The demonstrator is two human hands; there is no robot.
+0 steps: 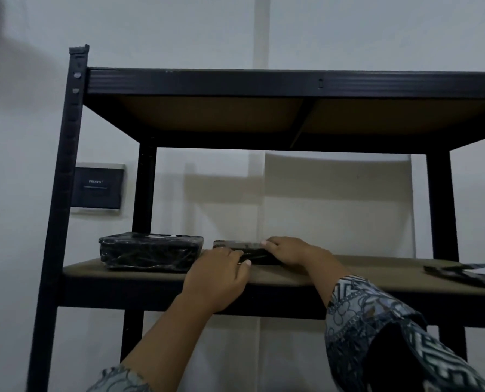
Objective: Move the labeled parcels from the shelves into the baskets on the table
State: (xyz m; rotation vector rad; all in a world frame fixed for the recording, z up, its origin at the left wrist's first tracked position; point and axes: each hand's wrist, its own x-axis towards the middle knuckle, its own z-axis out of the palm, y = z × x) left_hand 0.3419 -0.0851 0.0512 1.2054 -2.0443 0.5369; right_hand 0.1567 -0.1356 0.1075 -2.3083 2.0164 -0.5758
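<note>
A thin black parcel (237, 245) lies on the shelf board (363, 274) of a black metal rack. Both my hands are on it. My left hand (217, 274) covers its front left part, fingers curled over it. My right hand (290, 250) grips its right end, thumb on top. Much of the parcel is hidden by my hands. A bigger black parcel wrapped in shiny film (150, 251) stands just left of it, apart from my hands. A flat black parcel with a pale label (470, 273) lies at the shelf's far right.
The upper shelf (264, 83) hangs over the board, its underside brown. The rack's front left post (63, 207) rises at the left. A dark wall panel (98, 188) sits behind it. A white wall is behind the rack. No baskets or table are in view.
</note>
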